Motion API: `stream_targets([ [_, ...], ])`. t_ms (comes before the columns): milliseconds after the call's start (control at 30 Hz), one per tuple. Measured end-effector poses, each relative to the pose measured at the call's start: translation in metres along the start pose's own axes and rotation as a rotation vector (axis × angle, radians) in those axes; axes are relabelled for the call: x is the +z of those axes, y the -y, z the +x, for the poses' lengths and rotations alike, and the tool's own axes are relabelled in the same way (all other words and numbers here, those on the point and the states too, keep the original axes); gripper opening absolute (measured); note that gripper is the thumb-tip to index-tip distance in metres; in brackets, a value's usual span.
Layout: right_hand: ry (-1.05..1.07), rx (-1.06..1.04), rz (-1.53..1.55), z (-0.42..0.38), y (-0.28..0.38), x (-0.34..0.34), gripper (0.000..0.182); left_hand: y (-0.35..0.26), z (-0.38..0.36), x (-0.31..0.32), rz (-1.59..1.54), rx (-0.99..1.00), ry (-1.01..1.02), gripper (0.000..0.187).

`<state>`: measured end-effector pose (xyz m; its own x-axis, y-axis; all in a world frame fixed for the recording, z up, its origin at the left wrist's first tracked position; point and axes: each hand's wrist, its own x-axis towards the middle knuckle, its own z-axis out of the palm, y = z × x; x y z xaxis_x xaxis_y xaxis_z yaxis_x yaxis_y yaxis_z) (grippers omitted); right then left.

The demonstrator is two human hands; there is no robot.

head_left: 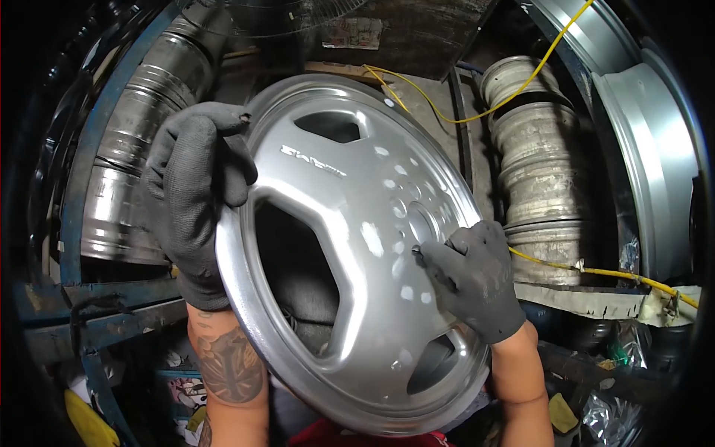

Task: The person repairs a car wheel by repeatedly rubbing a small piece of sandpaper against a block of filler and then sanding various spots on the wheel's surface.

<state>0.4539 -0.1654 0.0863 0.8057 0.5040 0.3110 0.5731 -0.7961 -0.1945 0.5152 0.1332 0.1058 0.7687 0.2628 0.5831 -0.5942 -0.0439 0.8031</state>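
A silver alloy wheel rim (380, 186) stands tilted in front of me, its face towards the camera. Raised lettering and several pale, dull patches show on the face around the hub hole. My left hand (197, 186), in a grey glove, is closed around the rim's left edge; the fingers curl over the lip and its thumb side is partly hidden. Over the right part of the face is my right hand (477, 276), also gloved. One finger stretches towards the hub area, and the others are bent. Nothing shows held in it.
Stacks of rims stand at the left (126, 201) and at the right (540, 164). More silver rims (648, 164) line the far right. A yellow hose (477, 118) loops across the back and right. A blue metal frame (112, 298) runs along the left.
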Motion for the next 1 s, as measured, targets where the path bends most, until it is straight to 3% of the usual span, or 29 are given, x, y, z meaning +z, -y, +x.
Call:
stream_targets([
  [100,0.04,0.012,-0.007,0.0,-0.001,-0.006,0.016,0.0,0.003,0.002,-0.016,0.032,0.046,0.029],
  [200,0.009,-0.016,0.008,-0.002,-0.001,-0.001,0.017,0.013,0.001,-0.004,0.209,0.286,0.08,0.03],
  [333,-0.002,-0.007,0.004,-0.005,-0.007,-0.001,0.019,0.005,0.003,-0.01,-0.031,0.031,0.125,0.03],
  [367,0.005,-0.006,0.006,-0.005,-0.008,-0.002,0.02,0.007,0.003,-0.012,-0.005,0.057,0.134,0.029],
  [433,-0.047,-0.036,0.05,-0.001,-0.012,0.01,0.021,0.013,0.0,-0.013,0.13,0.252,0.179,0.029],
  [533,-0.087,-0.025,0.06,-0.011,-0.016,0.01,0.021,0.021,0.007,-0.014,0.259,0.476,0.258,0.045],
  [667,-0.15,-0.031,0.092,-0.007,-0.014,0.019,0.023,0.014,0.0,-0.021,0.296,0.319,0.228,0.036],
  [767,-0.075,0.001,0.093,-0.018,-0.023,0.015,0.025,0.017,0.004,-0.011,0.391,0.476,0.172,0.029],
  [867,-0.184,-0.033,0.165,-0.012,-0.02,0.025,0.027,0.015,-0.001,-0.017,0.139,0.137,0.092,0.028],
  [1000,-0.175,-0.046,0.122,-0.019,-0.025,0.027,0.026,0.015,0.003,-0.012,0.203,0.238,0.161,0.028],
])
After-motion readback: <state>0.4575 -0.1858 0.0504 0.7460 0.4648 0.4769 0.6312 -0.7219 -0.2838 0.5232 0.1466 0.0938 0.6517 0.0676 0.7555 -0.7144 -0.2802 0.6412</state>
